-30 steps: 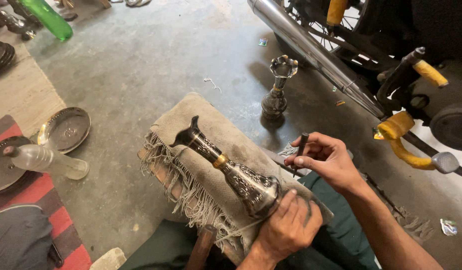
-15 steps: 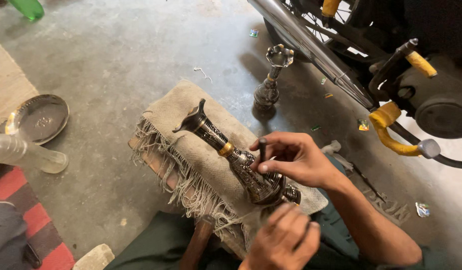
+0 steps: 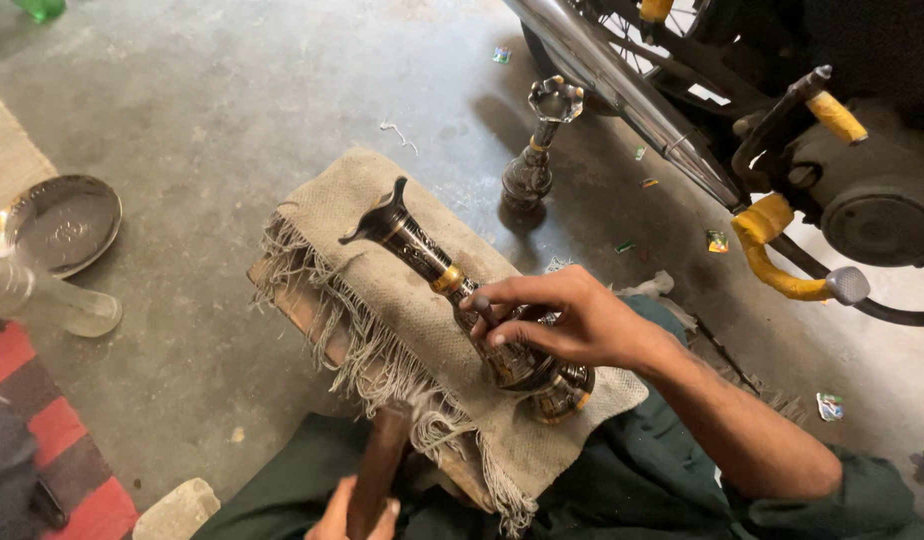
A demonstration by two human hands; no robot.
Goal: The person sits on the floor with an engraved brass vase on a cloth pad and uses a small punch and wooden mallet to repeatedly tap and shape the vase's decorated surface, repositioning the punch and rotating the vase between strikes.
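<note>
The metal vase lies on its side across a burlap cloth draped over a wooden block; the padding likely keeps it from rolling or marking. Its flared mouth points up-left, its base toward the person.

The right hand rests on the vase body near the base. Its grip is pressed together around a thin dark tool whose tip is set against the engraved surface.

The left hand, low in view, wraps a wooden handle; its head is hidden.

A second vase stands upright on the floor, well apart.
</note>
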